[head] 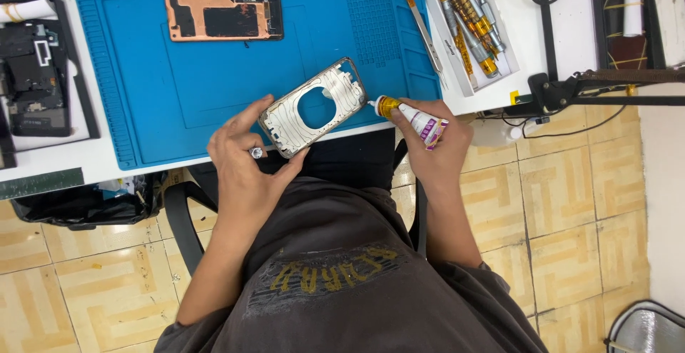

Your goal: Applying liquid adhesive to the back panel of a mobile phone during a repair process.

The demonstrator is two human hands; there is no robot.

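Observation:
My left hand (246,164) grips a phone back frame (314,107) by its lower end, tilted over the front edge of a blue work mat (214,75). The frame has a round hole in its middle and thin glue lines across its inner face. A small silver cap sits between my left fingers. My right hand (435,146) holds a small white glue tube (410,118) with an orange neck, and its tip touches the right edge of the frame. An opened phone (223,13) with a copper-coloured inside lies flat on the mat, farther back.
A white tray of screwdrivers (471,21) stands at the right of the mat, with tweezers (423,32) beside it. Dark phone parts (32,68) lie on the left. A black stand and cables (571,89) sit at the right. Tiled floor lies below.

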